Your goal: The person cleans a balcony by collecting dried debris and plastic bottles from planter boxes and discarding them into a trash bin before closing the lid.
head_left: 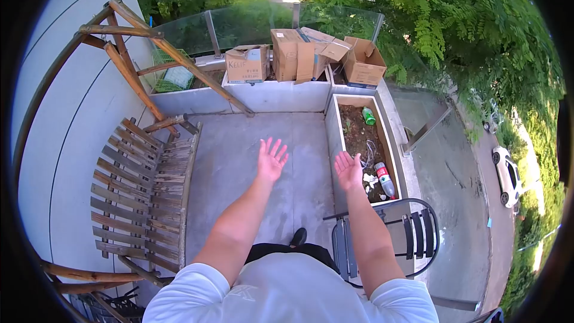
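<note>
Both arms reach forward at about chest height, palms turned up. My left hand is open over the grey floor, its fingers spread and nothing in it. My right hand is open too and holds nothing; it appears in front of the near left wall of a soil-filled planter. Inside that planter lie a green bottle, a clear bottle with a red label, white crumpled scraps and some pale string.
A wooden slatted swing bench on a log frame stands at the left. Cardboard boxes sit on the back planter, before a glass railing. A dark metal chair is at the right, near my right forearm.
</note>
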`<move>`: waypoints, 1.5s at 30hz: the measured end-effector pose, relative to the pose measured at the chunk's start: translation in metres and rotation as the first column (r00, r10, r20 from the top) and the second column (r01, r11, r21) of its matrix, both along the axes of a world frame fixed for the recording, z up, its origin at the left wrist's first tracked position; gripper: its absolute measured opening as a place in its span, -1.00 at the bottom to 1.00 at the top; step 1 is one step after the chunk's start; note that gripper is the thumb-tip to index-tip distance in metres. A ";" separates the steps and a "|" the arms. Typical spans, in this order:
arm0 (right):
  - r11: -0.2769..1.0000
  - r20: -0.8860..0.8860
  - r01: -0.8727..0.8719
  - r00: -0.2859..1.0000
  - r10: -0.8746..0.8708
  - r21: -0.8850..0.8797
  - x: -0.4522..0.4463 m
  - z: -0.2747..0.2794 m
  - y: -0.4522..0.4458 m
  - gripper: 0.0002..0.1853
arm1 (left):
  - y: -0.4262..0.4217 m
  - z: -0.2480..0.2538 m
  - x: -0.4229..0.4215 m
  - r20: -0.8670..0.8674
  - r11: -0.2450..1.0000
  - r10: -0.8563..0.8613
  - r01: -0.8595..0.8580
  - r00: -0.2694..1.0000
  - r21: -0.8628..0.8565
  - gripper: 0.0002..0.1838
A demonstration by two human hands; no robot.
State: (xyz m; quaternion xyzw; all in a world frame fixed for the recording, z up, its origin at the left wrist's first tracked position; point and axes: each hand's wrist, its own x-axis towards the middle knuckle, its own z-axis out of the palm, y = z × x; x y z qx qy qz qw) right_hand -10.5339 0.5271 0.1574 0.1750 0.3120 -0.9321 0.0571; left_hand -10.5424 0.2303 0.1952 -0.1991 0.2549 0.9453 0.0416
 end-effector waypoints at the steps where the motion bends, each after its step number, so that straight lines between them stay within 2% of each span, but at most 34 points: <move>1: 1.000 -0.008 0.005 1.000 -0.005 0.003 -0.017 0.006 0.007 -0.18 | 0.005 0.005 -0.014 -0.012 1.000 -0.005 0.005 1.000 -0.010 -0.37; 7: 1.000 0.000 0.027 1.000 -0.027 0.012 -0.097 0.014 0.035 -0.18 | 0.031 0.019 -0.105 -0.022 0.999 -0.024 0.023 0.999 -0.023 -0.36; 12: 0.997 0.016 0.069 0.997 -0.069 0.020 -0.150 0.002 0.054 -0.21 | 0.049 0.003 -0.176 0.017 0.998 -0.068 0.068 0.998 -0.006 -0.40; 19: 0.965 0.036 0.260 0.965 -0.261 0.043 -0.240 -0.010 0.086 -0.19 | 0.089 -0.026 -0.321 0.035 0.975 -0.222 0.223 0.974 -0.017 -0.40; 28: 0.867 0.019 0.499 0.866 -0.499 -0.007 -0.340 -0.006 0.117 -0.15 | 0.150 -0.020 -0.490 0.056 0.892 -0.450 0.451 0.891 -0.008 -0.41; 37: 0.766 0.069 0.642 0.765 -0.641 -0.004 -0.373 -0.008 0.166 -0.22 | 0.234 -0.032 -0.565 0.084 0.803 -0.594 0.596 0.800 0.001 -0.41; 45: 0.624 0.070 0.780 0.625 -0.778 -0.032 -0.370 -0.034 0.257 -0.21 | 0.365 -0.053 -0.596 0.094 0.663 -0.743 0.748 0.663 -0.035 -0.38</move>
